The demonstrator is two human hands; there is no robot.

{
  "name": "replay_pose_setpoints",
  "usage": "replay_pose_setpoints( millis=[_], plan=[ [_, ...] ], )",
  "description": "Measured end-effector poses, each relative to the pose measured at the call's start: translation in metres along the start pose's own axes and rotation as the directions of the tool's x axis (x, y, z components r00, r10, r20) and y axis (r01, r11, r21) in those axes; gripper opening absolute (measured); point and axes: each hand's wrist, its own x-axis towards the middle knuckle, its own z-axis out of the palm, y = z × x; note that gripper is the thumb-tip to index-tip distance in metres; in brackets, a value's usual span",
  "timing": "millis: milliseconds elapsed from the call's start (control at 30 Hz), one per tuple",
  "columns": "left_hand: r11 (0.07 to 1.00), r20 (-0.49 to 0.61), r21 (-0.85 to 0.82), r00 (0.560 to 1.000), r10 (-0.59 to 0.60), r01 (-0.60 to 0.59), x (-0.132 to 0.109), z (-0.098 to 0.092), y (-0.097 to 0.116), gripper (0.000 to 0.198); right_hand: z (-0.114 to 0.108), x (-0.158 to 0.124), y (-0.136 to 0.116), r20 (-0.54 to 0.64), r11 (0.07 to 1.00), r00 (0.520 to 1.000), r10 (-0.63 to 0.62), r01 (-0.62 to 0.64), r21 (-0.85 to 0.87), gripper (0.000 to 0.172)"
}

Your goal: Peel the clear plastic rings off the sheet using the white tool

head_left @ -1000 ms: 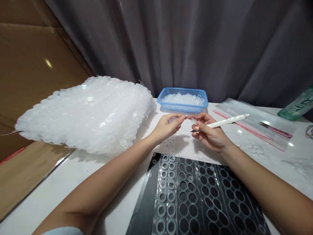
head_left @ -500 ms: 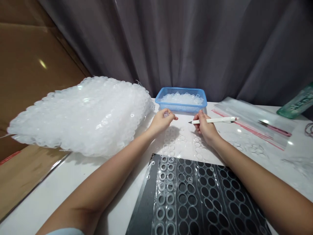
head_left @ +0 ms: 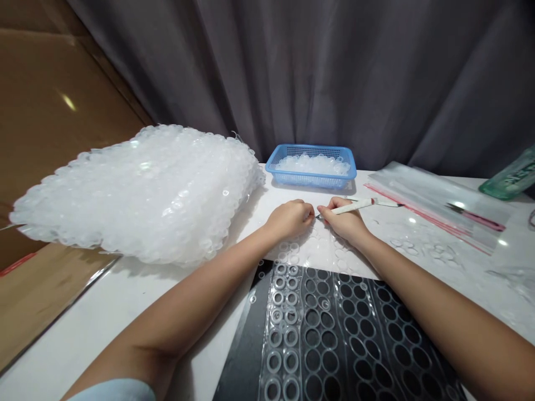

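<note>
Logging from my remote station, I'm starting with the white-handled craft knife (head_left: 353, 206): the right hand (head_left: 341, 220) is gripping it narrowly, pen-style, with the blade tip angling down and left, just beside the left hand (head_left: 290, 219). Both hands are working close together, just in front of the blue plastic basket (head_left: 310, 148). The left hand is curling almost shut, and I cannot tell whether its fingers are pinching anything. The hands are hovering low above scattered clear plastic rings (head_left: 317, 245), which are lying on the white tabletop (head_left: 125, 301) on the near side of the basket. Nearer still, a clear ring-patterned sheet (head_left: 288, 334) is lying on a black board (head_left: 240, 356). To the basket's left, a large heap of clear ring sheeting (head_left: 134, 195) is sitting against brown cardboard (head_left: 54, 128). To its right, a clear zip bag (head_left: 434, 206) is holding a pink-handled tool (head_left: 476, 218), with a green bottle (head_left: 507, 181) lying beyond it.
</note>
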Motion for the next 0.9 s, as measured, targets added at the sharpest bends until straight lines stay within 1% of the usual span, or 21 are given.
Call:
replay_pose_setpoints(
  millis=[200, 300, 400, 467, 500, 533, 567, 600, 633, 667, 700, 800, 833, 900],
  plan=[
    [0.999, 0.023, 0.048, 1.0, -0.019, 0.017, 0.0, 0.001, 0.001, 0.025, 0.002, -0.001, 0.0, 0.009, 1.0, 1.0, 0.005, -0.004, -0.028, 0.031],
    [0.996, 0.034, 0.082, 0.999, -0.022, 0.019, 0.0, 0.002, 0.004, 0.027, 0.003, -0.002, 0.0, 0.039, 0.999, 0.999, 0.017, -0.015, -0.052, 0.029],
    [0.995, 0.005, 0.098, 1.0, -0.02, 0.02, -0.001, 0.006, 0.004, 0.024, 0.004, -0.003, -0.001, 0.033, 0.992, 0.999, 0.007, -0.003, -0.127, 0.027],
    [1.0, -0.029, 0.003, 0.999, -0.029, 0.029, 0.0, 0.006, 0.0, 0.021, 0.004, -0.004, -0.002, 0.012, 0.983, 1.0, -0.019, 0.021, -0.18, 0.026],
    [0.994, -0.063, -0.089, 0.996, -0.063, 0.057, 0.0, 0.004, -0.005, 0.02, 0.004, -0.005, -0.003, 0.004, 0.98, 1.0, -0.027, 0.027, -0.195, 0.026],
    [0.975, -0.113, -0.197, 0.986, -0.126, 0.102, 0.001, 0.0, -0.01, 0.021, 0.005, -0.005, -0.004, -0.007, 0.979, 1.0, -0.029, 0.027, -0.202, 0.026],
    [0.94, -0.174, -0.304, 0.962, -0.213, 0.153, 0.003, -0.005, -0.015, 0.022, 0.006, -0.006, -0.004, -0.016, 0.979, 0.999, -0.028, 0.024, -0.203, 0.026],
    [0.898, -0.236, -0.395, 0.923, -0.304, 0.195, 0.006, -0.012, -0.021, 0.024, 0.006, -0.006, -0.005, -0.025, 0.98, 0.999, -0.023, 0.018, -0.2, 0.026],
    [0.862, -0.293, -0.456, 0.878, -0.379, 0.22, 0.011, -0.02, -0.027, 0.026, 0.007, -0.006, -0.005, -0.031, 0.981, 0.999, -0.02, 0.014, -0.194, 0.026],
    [0.846, -0.337, -0.482, 0.843, -0.42, 0.229, 0.019, -0.028, -0.032, 0.027, 0.008, -0.007, -0.005, -0.034, 0.983, 0.999, -0.02, 0.013, -0.184, 0.026],
    [0.852, -0.362, -0.473, 0.832, -0.42, 0.225, 0.028, -0.037, -0.036, 0.029, 0.009, -0.007, -0.006, -0.035, 0.985, 0.999, -0.02, 0.014, -0.17, 0.027],
    [0.915, -0.345, -0.309, 0.865, -0.364, 0.261, 0.068, -0.058, -0.045, 0.028, 0.012, -0.008, -0.006, -0.027, 0.996, 1.0, -0.005, 0.003, -0.094, 0.029],
    [0.922, -0.336, -0.244, 0.866, -0.371, 0.301, 0.084, -0.062, -0.049, 0.026, 0.013, -0.008, -0.006, -0.028, 0.997, 1.0, 0.002, -0.004, -0.071, 0.03],
    [0.909, -0.346, -0.18, 0.841, -0.417, 0.377, 0.113, -0.066, -0.058, 0.02, 0.015, -0.008, -0.006, -0.026, 0.999, 1.0, 0.006, -0.007, -0.036, 0.03]
  ],
)
